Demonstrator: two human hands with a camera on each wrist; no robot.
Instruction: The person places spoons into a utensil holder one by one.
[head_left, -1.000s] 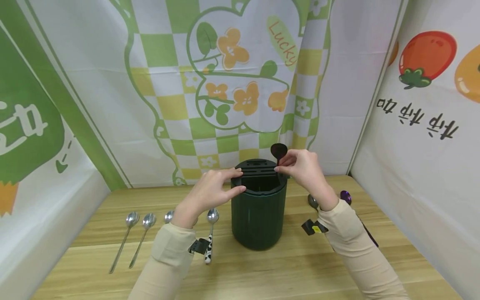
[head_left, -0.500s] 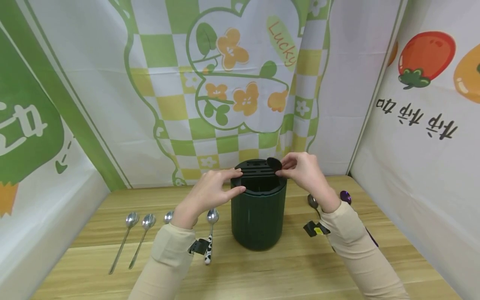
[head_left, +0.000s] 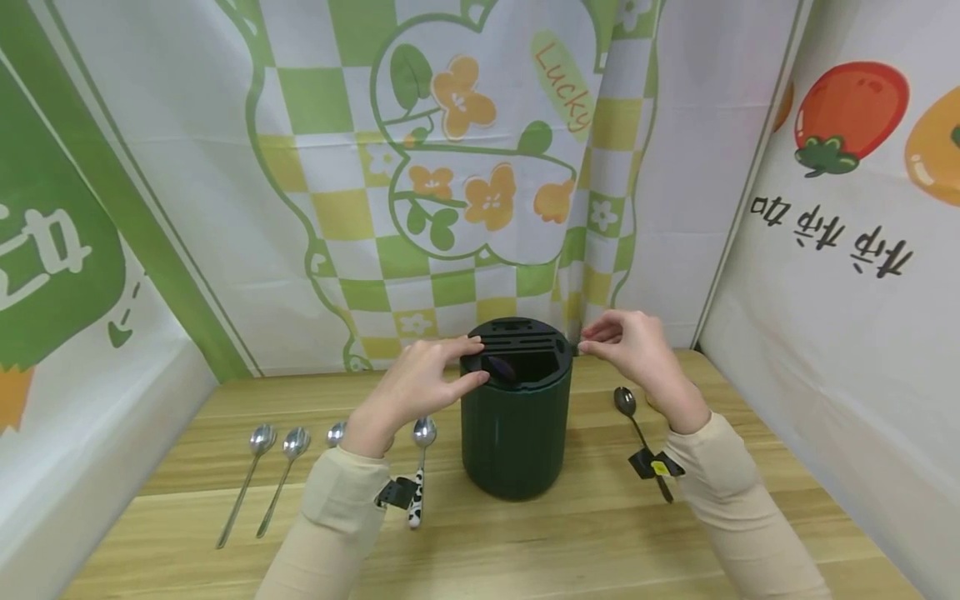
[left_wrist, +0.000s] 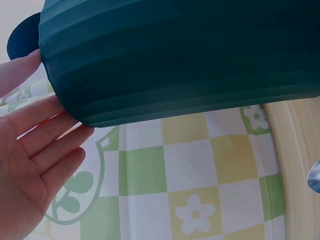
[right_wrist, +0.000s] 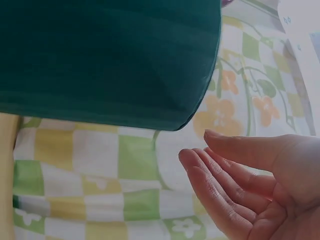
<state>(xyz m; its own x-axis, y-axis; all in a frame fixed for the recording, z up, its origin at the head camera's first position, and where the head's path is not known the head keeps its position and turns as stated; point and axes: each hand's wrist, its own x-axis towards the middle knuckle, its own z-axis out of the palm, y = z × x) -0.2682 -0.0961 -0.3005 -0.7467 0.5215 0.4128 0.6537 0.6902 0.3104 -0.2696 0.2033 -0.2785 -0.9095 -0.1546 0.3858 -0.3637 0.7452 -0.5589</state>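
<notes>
A dark green utensil holder [head_left: 513, 442] with a black slotted lid stands upright on the wooden table. My left hand [head_left: 420, 375] rests on its left rim, fingers and thumb extended, as the left wrist view also shows. The dark bowl of a spoon [head_left: 500, 368] shows in the large front opening, leaning by my left thumb; its handle is hidden inside. In the left wrist view that spoon's bowl [left_wrist: 24, 37] sticks out past the rim. My right hand [head_left: 626, 346] hovers just right of the rim, fingers loosely bent, thumb apart from them, with nothing in it.
Left of the holder lie silver spoons [head_left: 292, 446], one partly behind my left wrist, and a spoon with a cow-print handle [head_left: 417, 504]. A dark spoon [head_left: 626, 404] lies at the right, beside my right sleeve [head_left: 716, 458]. A printed curtain [head_left: 337, 200] hangs behind.
My right hand has let go of the dark spoon and moved right, away from the rim. The spoon has dropped into the holder and its bowl now leans left. My left hand has stayed put.
</notes>
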